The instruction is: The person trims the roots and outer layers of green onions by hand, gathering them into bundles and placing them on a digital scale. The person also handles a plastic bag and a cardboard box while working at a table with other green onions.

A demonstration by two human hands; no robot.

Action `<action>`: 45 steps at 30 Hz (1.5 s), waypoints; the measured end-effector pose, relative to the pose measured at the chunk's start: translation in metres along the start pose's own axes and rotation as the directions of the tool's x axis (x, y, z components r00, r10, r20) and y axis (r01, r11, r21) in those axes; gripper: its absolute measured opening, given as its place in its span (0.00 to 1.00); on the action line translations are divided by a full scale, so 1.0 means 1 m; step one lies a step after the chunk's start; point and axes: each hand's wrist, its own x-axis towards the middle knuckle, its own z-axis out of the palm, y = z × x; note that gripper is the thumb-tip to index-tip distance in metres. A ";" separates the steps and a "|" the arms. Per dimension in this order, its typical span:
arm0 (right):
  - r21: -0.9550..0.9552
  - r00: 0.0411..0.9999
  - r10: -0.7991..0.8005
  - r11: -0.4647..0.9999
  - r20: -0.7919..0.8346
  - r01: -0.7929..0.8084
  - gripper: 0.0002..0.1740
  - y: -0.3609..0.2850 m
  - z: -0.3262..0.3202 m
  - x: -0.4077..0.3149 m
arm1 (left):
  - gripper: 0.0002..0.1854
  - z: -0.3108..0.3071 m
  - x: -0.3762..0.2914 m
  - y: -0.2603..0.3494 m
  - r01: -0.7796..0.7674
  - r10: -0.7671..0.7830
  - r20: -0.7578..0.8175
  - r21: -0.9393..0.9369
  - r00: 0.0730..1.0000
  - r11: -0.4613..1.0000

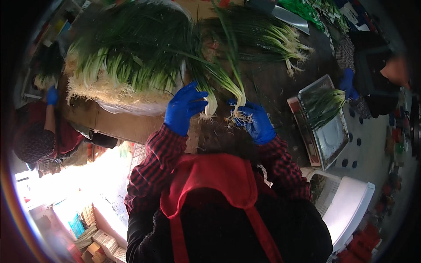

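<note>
My left hand [187,107], in a blue glove, is curved around the white base of a small bunch of green onions [211,106] that lies over the dark table. Opposite it, my right hand [255,120], gloved in blue too, holds a few green onions [241,100] by their rooted ends, their leaves reaching up and away. Some of its fingers are hidden behind the roots. A large heap of green onions [115,72] with pale, matted roots rests on plastic to the left. Beyond my right hand lies another pile of green onions [276,42].
At the right, a co-worker's gloved hand [348,85] holds green onions over a metal tray [332,144]. Another co-worker's gloved hand [52,95] is at the far left beside more onions. Cardboard [115,121] lies below the heap. A white chair [345,203] stands at the lower right.
</note>
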 end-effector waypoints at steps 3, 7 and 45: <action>0.043 0.999 0.001 0.999 0.041 -0.002 0.19 0.013 -0.025 -0.007 | 0.20 -0.031 0.017 -0.034 0.171 -0.173 0.118 0.026 0.978 0.985; -0.073 1.000 0.014 0.997 0.014 -0.013 0.19 0.001 -0.014 -0.025 | 0.21 -0.003 0.029 -0.050 0.264 -0.276 0.329 0.083 0.903 0.961; -0.882 0.687 -0.711 0.218 0.149 0.417 0.10 -0.025 0.036 -0.016 | 0.21 0.029 0.031 -0.011 -0.143 0.206 0.211 -0.281 0.956 0.949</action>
